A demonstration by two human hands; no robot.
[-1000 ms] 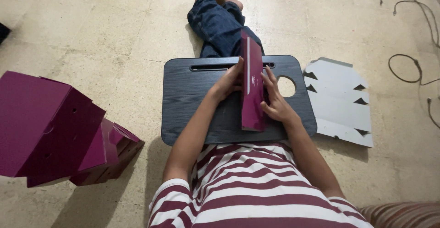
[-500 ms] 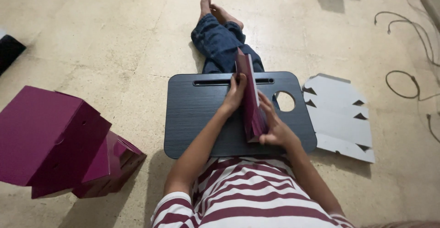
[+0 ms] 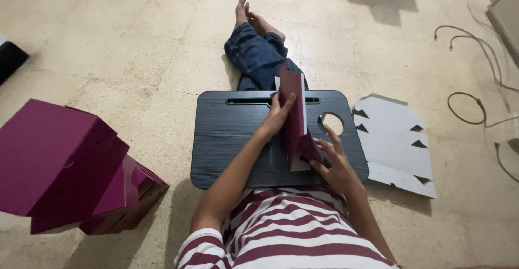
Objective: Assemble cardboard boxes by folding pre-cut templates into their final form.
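Carton (image 3: pixel 294 115), maroon, folded, upright on tray (image 3: pixel 227 139), pinched between left hand (image 3: pixel 277 118) and right hand (image 3: pixel 332 158); may buckle if squeezed unevenly.

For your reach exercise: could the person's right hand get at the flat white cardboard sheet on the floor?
Probably yes: the white cardboard sheet lies just right of the lap tray, nothing between, though the right hand holds the maroon card.
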